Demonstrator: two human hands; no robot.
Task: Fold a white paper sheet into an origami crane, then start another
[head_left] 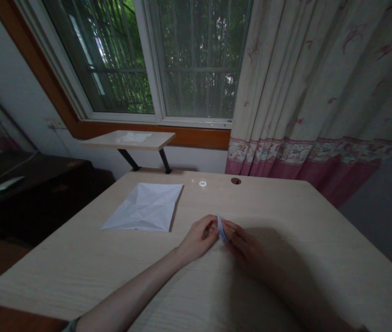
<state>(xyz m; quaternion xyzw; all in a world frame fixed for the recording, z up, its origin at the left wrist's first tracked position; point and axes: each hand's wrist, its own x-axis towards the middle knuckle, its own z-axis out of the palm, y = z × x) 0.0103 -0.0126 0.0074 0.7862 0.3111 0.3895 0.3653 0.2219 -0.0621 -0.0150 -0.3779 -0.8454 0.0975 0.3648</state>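
Between my two hands, just above the middle of the desk, is a small piece of folded paper point(221, 229), white to pale blue. My left hand point(202, 236) pinches it from the left with thumb and fingers. From the right, the fingers of my right hand point(243, 245) are closed against its other side. The paper stands roughly on edge, and my fingers hide part of it. To the left of my hands lies a larger creased white sheet of paper point(147, 207), spread out on the desk.
The pale wooden desk point(120, 276) has a round cable hole point(235, 181) near its back edge. A raised shelf point(106, 139) on black supports carries another white paper point(135, 137). Behind are a window and a curtain point(286, 92). A dark table point(44, 173) stands at left.
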